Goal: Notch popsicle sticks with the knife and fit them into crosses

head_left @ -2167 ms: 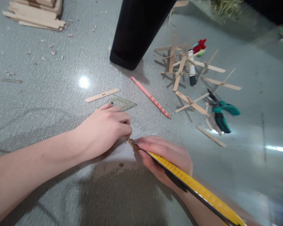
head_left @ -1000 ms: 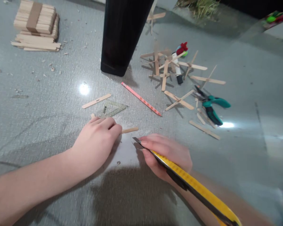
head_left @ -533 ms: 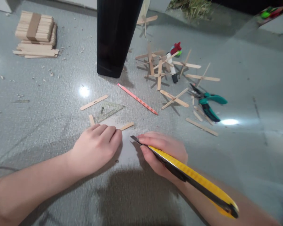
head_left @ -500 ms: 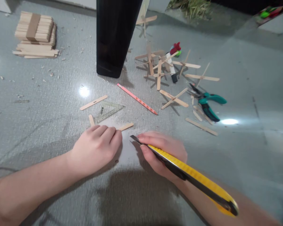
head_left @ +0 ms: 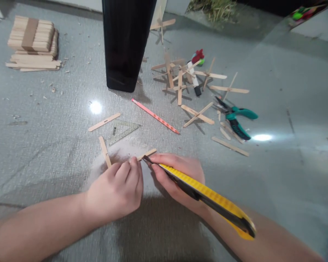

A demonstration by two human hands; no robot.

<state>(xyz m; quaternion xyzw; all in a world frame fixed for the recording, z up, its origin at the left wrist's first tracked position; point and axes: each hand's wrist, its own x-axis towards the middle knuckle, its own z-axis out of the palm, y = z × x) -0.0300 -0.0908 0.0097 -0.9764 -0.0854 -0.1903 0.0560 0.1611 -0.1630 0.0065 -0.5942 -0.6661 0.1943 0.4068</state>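
My left hand (head_left: 118, 187) is closed on one end of a wooden stick (head_left: 150, 153), whose other end sticks out to the right. Wrapped round a yellow utility knife (head_left: 207, 193), my right hand (head_left: 180, 174) has the blade's tip at the stick, close to my left fingertips. A second stick (head_left: 105, 151) with a notch lies just beyond my left hand, and a third one (head_left: 104, 122) with a small slot is farther off. Between them and a pink pencil (head_left: 155, 116) is a clear triangular ruler (head_left: 124, 131).
A tall black object (head_left: 124, 47) stands behind the pencil. Crossed sticks (head_left: 198, 114) and green-handled pliers (head_left: 236, 118) are on the right, with a glue tube (head_left: 194, 78) among more crosses. Bundled sticks (head_left: 41, 34) lie back left.
The stick and my left hand have come lower in view. My right hand has moved left, bringing the knife blade from beside the stick onto it. The whole view has shifted slightly.
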